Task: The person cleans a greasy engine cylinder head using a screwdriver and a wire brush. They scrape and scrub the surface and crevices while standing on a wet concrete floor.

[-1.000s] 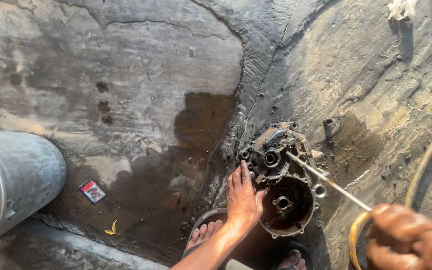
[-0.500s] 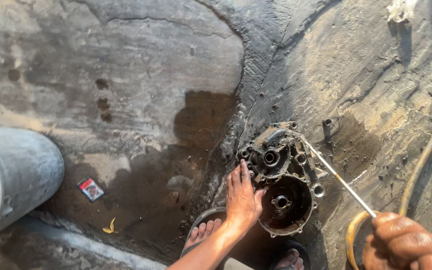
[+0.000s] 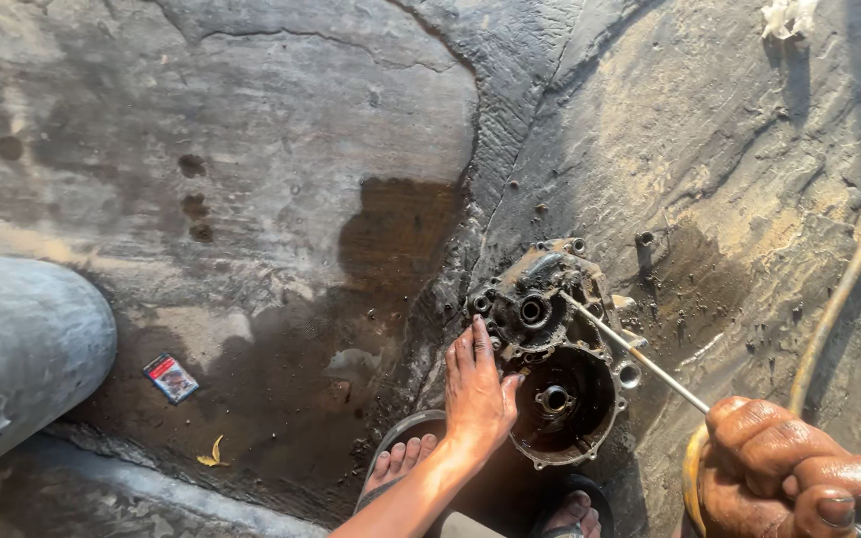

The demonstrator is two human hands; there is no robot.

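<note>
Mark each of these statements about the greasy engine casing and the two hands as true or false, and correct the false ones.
1. The left hand rests flat on the engine casing. True.
2. The right hand holds a thin metal rod that points at the casing. True.
3. The casing sits on a wooden workbench. False: it lies on the stained concrete floor.
4. The metal drum stands at the right of the casing. False: it lies at the far left.
5. A small red packet lies on the floor between drum and casing. True.
</note>
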